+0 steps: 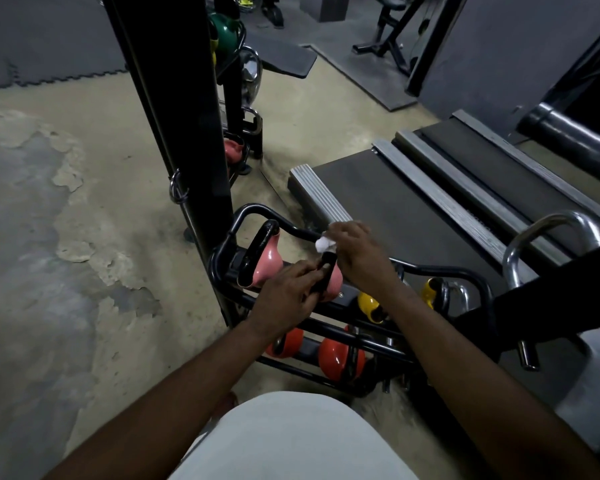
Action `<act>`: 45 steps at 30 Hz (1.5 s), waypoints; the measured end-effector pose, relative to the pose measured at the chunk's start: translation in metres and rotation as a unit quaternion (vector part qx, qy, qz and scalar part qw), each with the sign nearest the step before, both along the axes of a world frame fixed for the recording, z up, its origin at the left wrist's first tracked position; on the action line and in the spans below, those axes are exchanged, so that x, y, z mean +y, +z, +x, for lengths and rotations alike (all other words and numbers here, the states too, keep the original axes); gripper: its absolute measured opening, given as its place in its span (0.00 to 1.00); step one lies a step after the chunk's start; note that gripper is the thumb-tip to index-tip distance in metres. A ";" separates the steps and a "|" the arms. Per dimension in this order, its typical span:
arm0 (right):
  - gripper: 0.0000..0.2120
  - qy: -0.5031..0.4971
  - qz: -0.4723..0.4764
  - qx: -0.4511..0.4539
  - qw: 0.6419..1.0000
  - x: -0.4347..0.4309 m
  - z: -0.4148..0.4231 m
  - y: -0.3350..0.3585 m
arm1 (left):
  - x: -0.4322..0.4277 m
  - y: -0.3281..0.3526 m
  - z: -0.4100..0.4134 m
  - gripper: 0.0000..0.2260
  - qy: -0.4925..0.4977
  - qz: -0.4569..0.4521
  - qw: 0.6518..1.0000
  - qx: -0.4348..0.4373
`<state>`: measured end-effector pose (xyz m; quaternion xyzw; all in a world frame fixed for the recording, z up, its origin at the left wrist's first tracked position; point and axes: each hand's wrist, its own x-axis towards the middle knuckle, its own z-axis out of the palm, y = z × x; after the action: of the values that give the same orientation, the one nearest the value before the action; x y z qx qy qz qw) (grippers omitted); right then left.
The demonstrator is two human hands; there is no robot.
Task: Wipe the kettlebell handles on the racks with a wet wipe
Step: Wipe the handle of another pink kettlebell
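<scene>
Worn concrete gym floor [84, 271] lies under a low black rack [430, 268]. At the rack's top-left end, the left hand [288, 292] grips the handle [328, 263] of a pink kettlebell [336, 284] low down. The right hand [357, 254] pinches a bunched wipe [324, 243] at the handle's upper end, so wiping likely runs downward.

The black rack [430, 269] carries pink kettlebells [268, 262], yellow kettlebells [368, 305] and orange kettlebells [336, 358].
</scene>
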<state>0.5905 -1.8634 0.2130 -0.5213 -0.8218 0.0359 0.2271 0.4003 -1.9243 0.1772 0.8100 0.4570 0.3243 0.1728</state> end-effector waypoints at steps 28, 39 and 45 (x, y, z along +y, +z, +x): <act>0.13 -0.047 -0.234 -0.069 0.969 0.049 0.016 0.021 | -0.002 0.003 -0.001 0.21 0.015 -0.022 0.999 -0.038; 0.12 -0.140 -0.198 0.151 0.959 0.011 0.015 -0.013 | 0.000 0.003 -0.002 0.20 -0.003 -0.053 0.997 -0.061; 0.04 -0.215 -0.228 0.218 0.924 0.004 0.009 -0.018 | 0.001 0.005 0.000 0.20 -0.005 -0.047 0.996 -0.069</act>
<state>0.5998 -1.8591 0.1955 -0.7025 -0.5898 0.2856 0.2777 0.4000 -1.9233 0.1823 0.7787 0.4548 0.3567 0.2438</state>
